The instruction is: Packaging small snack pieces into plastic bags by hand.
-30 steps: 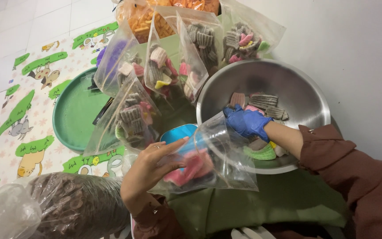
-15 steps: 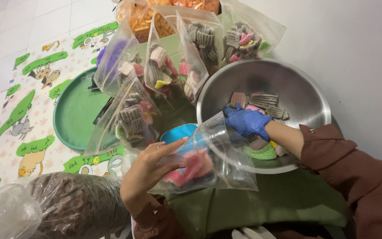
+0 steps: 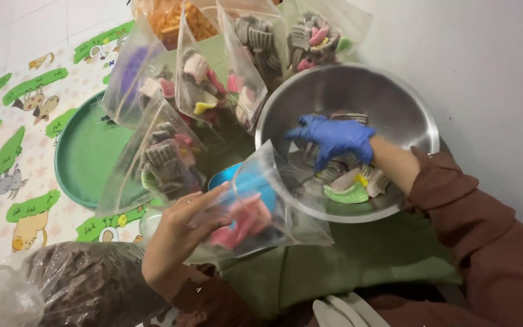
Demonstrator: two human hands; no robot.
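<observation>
— Hands first: what is each one doing?
— Her left hand [image 3: 180,233], bare with a ring, cups the side of a clear plastic bag [image 3: 261,206], fingers spread along its wall, holding it tilted with the mouth toward the steel bowl [image 3: 416,115]. The right hand [image 3: 334,136], in a blue glove, is down in the bowl at about two o'clock from the bag, fingers curled over ridged crackers [image 3: 349,181]; whether it grips any cannot be told.
— How would that bag handle?
— Likely light and floppy. The film is thin, glossy and slippery, so a hold near the rim or cupping under the pink pieces [image 3: 240,221] inside looks soundest. The crackers seem dry and brittle, probably easy to snap if squeezed.
— And the shapes?
— Ridged, flat, short strips in grey, pink, green and yellow. The bowl is smooth, round and shiny.
— What lies around?
— Filled bags [image 3: 213,85] stand at eleven to twelve o'clock, a round green tray [image 3: 83,157] at nine, on a cartoon-printed mat [image 3: 13,151]. A sack of brown rings [image 3: 86,281] sits at seven.
</observation>
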